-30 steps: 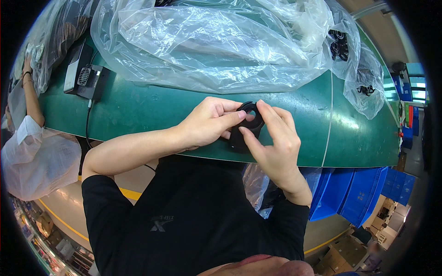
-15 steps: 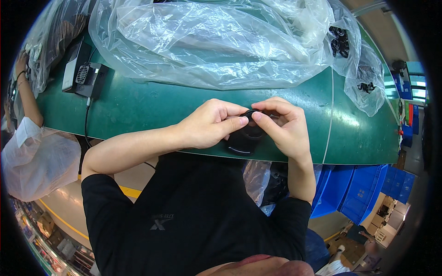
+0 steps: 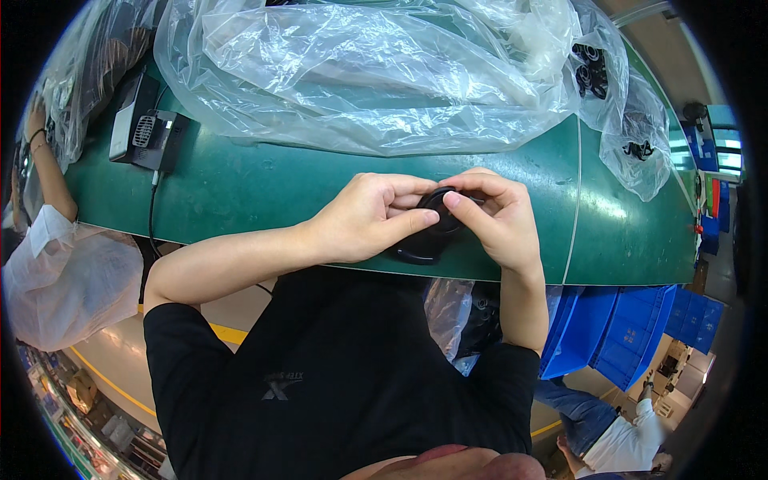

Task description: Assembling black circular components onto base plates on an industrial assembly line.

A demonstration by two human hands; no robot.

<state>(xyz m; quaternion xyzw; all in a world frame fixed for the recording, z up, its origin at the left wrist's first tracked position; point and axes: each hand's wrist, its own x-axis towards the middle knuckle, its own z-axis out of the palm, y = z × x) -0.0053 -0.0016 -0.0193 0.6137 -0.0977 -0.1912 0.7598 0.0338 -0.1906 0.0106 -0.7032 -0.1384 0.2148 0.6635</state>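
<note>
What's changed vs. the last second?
Right hand shifted rightward, its thumb moving up to the top of the black part. The part has turned; its see-through hole no longer shows. A person in a white top appeared lower right. Nothing visibly let go. Unchanged: left hand on the part, clear plastic bag, blue bins.

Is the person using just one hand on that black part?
No, the left hand and the right hand both have fingers on the black part.
</note>
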